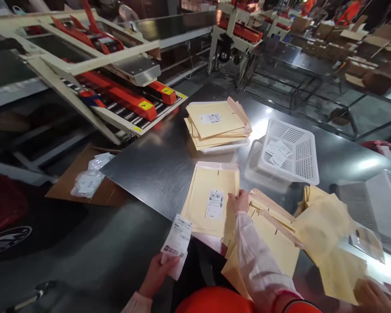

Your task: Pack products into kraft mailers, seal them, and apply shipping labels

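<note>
a shiny dark tabletop [146,174] is carrying the work. at its right, loose yellow envelopes [280,248] are spreading beneath the person's right forearm. a neat envelope stack [197,191] is lying flat in front of the person, with a white perforated basket [304,152] sitting beyond it to the right, papers resting inside. label sheets [179,234] are jutting up from the left hand [159,271], whose grip is clamping their lower end near the stack's near-left corner. the right hand [239,201] is touching the stack's right edge; whether its grip is pinching, one cannot tell. a printed label [214,204] is lying on the top envelope.
</note>
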The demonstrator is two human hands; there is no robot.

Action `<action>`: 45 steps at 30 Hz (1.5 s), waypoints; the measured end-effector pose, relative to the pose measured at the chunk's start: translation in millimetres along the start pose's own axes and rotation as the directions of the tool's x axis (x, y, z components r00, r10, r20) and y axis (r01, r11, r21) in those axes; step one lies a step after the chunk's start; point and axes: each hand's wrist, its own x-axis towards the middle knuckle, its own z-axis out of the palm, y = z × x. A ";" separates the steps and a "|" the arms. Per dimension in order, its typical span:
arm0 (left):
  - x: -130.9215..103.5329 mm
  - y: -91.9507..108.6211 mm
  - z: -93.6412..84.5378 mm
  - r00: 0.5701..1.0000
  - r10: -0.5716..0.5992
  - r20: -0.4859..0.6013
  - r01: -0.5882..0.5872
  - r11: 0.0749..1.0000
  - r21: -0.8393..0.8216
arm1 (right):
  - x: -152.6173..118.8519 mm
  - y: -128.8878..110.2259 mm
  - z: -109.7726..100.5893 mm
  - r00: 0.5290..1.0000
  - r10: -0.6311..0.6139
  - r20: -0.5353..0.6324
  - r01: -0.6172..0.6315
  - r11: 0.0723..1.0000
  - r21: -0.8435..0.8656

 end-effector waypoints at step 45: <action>39.8 31.6 95.0 0.980 0.165 0.115 -0.155 0.984 -0.093 | -95.8 -36.5 -10.0 0.406 -0.037 0.913 -0.208 0.969 0.132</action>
